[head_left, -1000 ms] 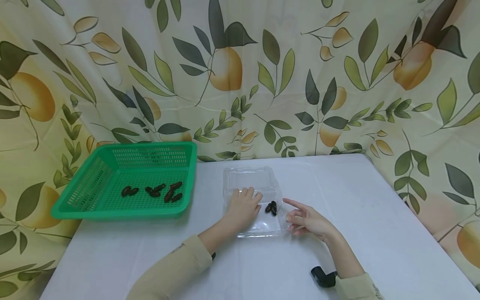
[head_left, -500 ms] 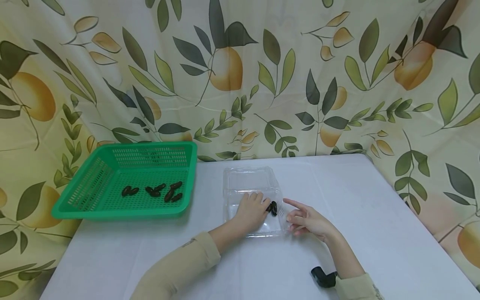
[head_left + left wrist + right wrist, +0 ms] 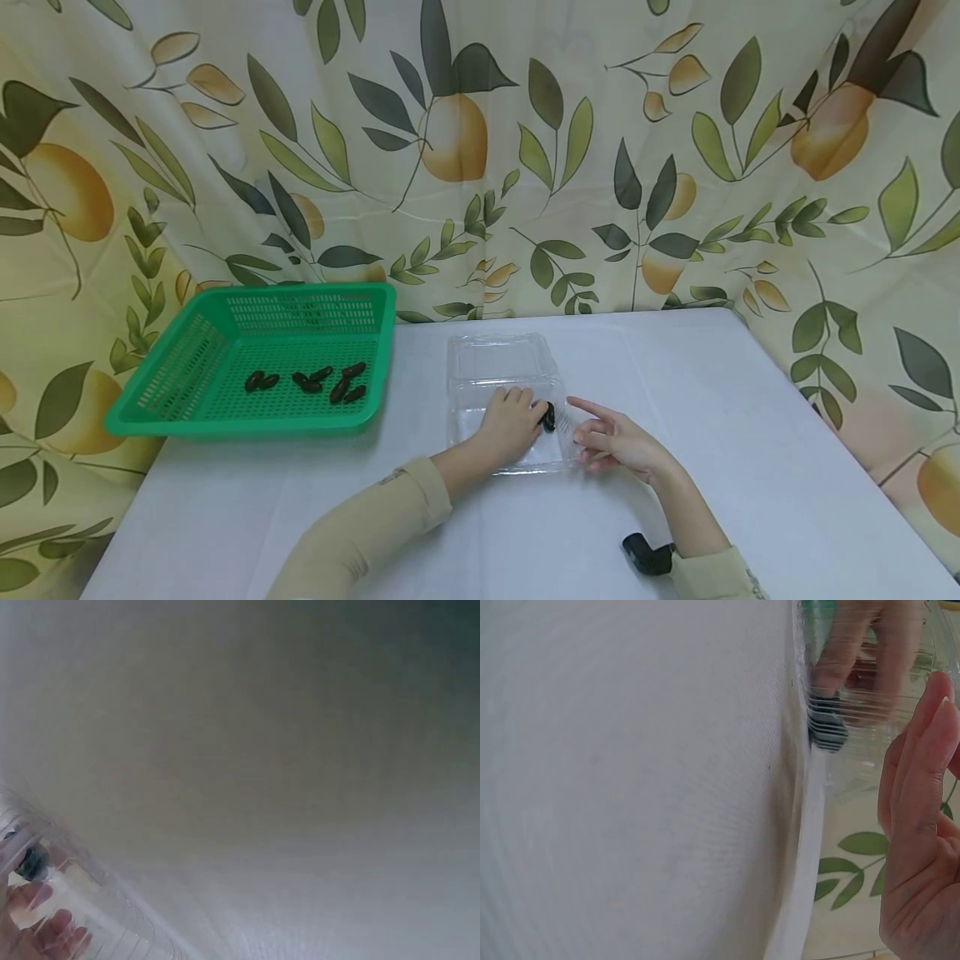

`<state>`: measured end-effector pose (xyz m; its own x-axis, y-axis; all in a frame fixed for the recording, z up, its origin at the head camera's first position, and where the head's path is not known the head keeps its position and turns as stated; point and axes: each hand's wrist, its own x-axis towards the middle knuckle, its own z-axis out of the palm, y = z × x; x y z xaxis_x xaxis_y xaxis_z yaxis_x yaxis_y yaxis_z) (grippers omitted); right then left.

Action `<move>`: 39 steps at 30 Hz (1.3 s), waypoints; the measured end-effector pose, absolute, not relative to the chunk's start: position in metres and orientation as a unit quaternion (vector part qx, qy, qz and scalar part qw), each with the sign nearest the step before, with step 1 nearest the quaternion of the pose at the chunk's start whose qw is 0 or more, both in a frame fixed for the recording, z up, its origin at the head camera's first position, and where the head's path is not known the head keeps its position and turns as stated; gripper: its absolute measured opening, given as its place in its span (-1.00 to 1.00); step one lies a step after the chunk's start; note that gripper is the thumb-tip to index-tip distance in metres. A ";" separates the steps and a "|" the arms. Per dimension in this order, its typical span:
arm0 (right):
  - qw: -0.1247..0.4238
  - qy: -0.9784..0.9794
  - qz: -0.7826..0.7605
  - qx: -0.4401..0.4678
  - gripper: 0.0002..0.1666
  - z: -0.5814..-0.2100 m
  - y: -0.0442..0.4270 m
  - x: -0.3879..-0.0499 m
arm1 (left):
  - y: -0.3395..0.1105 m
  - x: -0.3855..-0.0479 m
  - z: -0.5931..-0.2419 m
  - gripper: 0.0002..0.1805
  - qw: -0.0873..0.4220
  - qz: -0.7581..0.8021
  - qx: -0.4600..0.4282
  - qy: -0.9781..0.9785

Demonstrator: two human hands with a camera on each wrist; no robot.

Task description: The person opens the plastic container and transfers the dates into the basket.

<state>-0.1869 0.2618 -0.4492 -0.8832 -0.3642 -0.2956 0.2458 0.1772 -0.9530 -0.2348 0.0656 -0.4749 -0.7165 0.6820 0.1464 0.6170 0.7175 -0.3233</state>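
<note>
In the head view, a clear plastic clamshell box point(image 3: 517, 460) lies with its lid point(image 3: 495, 357) folded back. My left hand point(image 3: 510, 429) reaches down into its base, fingertips at small dark oval pieces point(image 3: 550, 417), which look like dates. Through the ribbed box wall, the right wrist view shows a dark piece point(image 3: 829, 727) right under the left fingers point(image 3: 840, 649); whether they pinch it is unclear. Outside the box's right side stands my right hand point(image 3: 618, 442), index finger point(image 3: 588, 407) straight, the others a little bent, nothing in its palm.
A green slotted basket point(image 3: 247, 427) at the left holds several more dark oval pieces point(image 3: 340, 390). Near my right wrist is a black object point(image 3: 647, 557). White cloth covers the table point(image 3: 720, 467), and a fruit-patterned curtain point(image 3: 555, 250) hangs behind its far edge.
My left hand has moved to the right inside the box and now partly covers the dark pieces there. The right hand and the basket have not moved.
</note>
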 end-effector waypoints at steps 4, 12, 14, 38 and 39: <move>0.238 0.730 -0.639 -0.040 -0.17 -0.449 0.261 -0.187 | 0.067 -0.237 -0.479 -0.67 0.130 0.133 -0.355 -0.916; 0.236 0.732 -0.638 -0.035 -0.18 -0.447 0.261 -0.186 | 0.069 -0.238 -0.478 -0.69 0.119 0.136 -0.355 -0.917; 0.236 0.731 -0.639 -0.036 -0.18 -0.447 0.261 -0.186 | 0.069 -0.237 -0.477 -0.71 0.115 0.136 -0.354 -0.918; 0.238 0.730 -0.639 -0.039 -0.16 -0.448 0.262 -0.186 | 0.066 -0.236 -0.469 -0.78 0.121 0.147 -0.355 -0.915; 0.238 0.730 -0.639 -0.039 -0.16 -0.448 0.262 -0.186 | 0.066 -0.236 -0.468 -0.78 0.122 0.149 -0.355 -0.915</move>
